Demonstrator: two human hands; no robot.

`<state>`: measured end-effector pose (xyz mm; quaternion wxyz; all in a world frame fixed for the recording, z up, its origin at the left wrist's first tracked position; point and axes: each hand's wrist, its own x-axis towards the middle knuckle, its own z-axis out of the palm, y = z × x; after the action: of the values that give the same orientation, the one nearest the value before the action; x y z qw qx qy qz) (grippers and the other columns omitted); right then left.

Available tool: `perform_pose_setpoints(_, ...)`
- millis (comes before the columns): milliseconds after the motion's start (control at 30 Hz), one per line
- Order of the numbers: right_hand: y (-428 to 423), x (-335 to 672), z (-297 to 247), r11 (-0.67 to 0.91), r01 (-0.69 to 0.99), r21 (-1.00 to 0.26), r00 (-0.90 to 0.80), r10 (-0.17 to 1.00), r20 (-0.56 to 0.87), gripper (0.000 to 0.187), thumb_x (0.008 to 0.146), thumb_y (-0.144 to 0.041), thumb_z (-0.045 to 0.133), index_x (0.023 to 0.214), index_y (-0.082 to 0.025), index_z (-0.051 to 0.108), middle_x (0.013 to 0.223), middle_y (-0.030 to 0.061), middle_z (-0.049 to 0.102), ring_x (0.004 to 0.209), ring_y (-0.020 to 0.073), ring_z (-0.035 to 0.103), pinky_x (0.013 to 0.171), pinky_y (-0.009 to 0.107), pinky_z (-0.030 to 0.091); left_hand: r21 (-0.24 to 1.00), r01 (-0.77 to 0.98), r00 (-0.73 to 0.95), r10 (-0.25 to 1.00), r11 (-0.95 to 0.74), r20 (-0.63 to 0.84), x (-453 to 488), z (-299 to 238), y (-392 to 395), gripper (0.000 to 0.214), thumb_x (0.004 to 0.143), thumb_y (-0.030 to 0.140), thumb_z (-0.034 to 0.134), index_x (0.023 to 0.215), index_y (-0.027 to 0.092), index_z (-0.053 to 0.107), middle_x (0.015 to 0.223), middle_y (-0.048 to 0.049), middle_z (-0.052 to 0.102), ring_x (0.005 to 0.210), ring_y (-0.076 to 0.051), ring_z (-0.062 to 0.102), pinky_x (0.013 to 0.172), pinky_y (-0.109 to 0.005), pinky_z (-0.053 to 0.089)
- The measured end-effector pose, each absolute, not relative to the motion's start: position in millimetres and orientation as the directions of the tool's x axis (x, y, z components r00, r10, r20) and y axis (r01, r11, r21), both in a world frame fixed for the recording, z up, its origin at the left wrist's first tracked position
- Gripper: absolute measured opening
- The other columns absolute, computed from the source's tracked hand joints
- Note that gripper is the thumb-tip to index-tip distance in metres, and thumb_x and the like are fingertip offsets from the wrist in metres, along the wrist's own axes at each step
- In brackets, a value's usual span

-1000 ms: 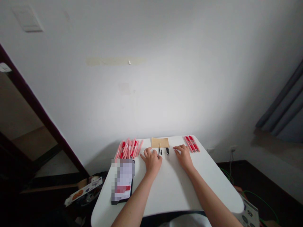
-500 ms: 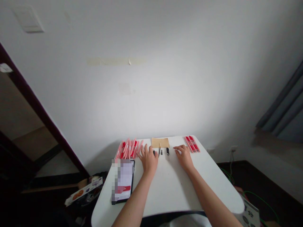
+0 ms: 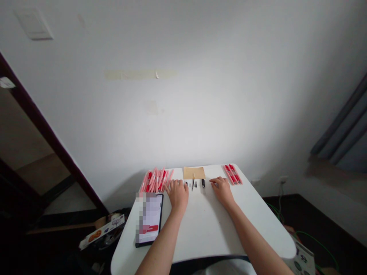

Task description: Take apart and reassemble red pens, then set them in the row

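Note:
My left hand (image 3: 178,194) lies palm down on the white table (image 3: 206,229), fingers spread and holding nothing. Just left of it is a pile of pink and red pens (image 3: 155,182). By its right side lie a thin dark pen refill (image 3: 193,184) and a small black piece (image 3: 196,184). A black pen part with a clear section (image 3: 203,183) lies between my two hands. My right hand (image 3: 222,191) rests on the table right of these parts, fingers loosely bent and apart, with nothing visible in them.
A phone (image 3: 151,225), partly blurred out, lies at the table's left. Brown paper (image 3: 194,172) sits at the back edge. Several red and pink pens (image 3: 233,174) lie at the back right corner. A wall (image 3: 200,114) stands behind the table.
My left hand has drawn back slightly to the left and lowered onto the table, uncovering more of the refill. My right hand has barely moved.

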<state>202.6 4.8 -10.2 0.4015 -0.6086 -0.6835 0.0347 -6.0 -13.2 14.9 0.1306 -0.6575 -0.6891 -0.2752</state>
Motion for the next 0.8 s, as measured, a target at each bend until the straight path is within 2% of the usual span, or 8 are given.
perform_pose_setpoints(233,5.1,203.5,-11.2,0.247,0.838,-0.486,0.038,0.863,0.504,0.024,0.084,-0.023,0.050,0.090,-0.023,0.074,0.090,0.0061,0.068,0.087,0.0213,0.055,0.081,0.032,0.041,0.204,0.979,-0.098,0.860,-0.007,0.500,-5.9,16.1,-13.0,0.029,0.087,0.031,0.041,0.093,0.018,0.066,0.099,-0.0106,0.064,0.105,-0.027,0.049,0.101,-0.052,0.028)
perform_pose_setpoints(800,4.3,203.5,-10.5,0.237,0.830,-0.504,0.034,0.882,0.470,0.023,0.085,-0.025,0.050,0.091,-0.023,0.073,0.092,0.0060,0.067,0.088,0.0212,0.054,0.080,0.031,0.041,0.202,0.979,-0.105,0.856,0.001,0.506,-5.9,15.5,-13.1,0.029,0.087,0.032,0.040,0.092,0.019,0.066,0.097,-0.0094,0.063,0.100,-0.026,0.051,0.093,-0.047,0.032)
